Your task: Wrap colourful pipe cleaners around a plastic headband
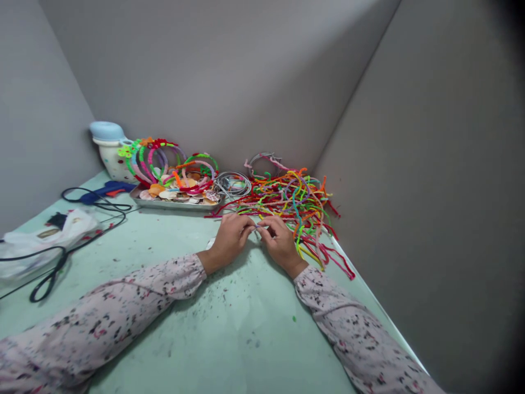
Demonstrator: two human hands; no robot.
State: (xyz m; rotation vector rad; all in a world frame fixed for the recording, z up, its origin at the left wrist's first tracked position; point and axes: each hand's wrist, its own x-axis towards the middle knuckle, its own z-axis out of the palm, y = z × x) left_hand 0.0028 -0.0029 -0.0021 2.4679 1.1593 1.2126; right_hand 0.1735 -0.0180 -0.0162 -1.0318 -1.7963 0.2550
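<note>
My left hand [233, 238] and my right hand [280, 241] meet above the table, fingertips pinched close together. Between them shows a short bit of a thin purple pipe cleaner [256, 226]; the fingers hide most of it. Just behind and to the right of my hands lies a tangled heap of pipe cleaners [295, 197] in many colours. Several thin grey hoops [233, 185] rest left of the heap. A metal tray [176, 205] farther left holds shell-like discs and headbands wrapped in colourful fuzzy strands [158, 164].
The pale green table [229, 328] meets grey walls at the back and right. A white container with a blue lid [109, 148] stands at the back left. Near it are a blue and red object [107, 191], a black cable [61, 262] and a white plastic bag [53, 235].
</note>
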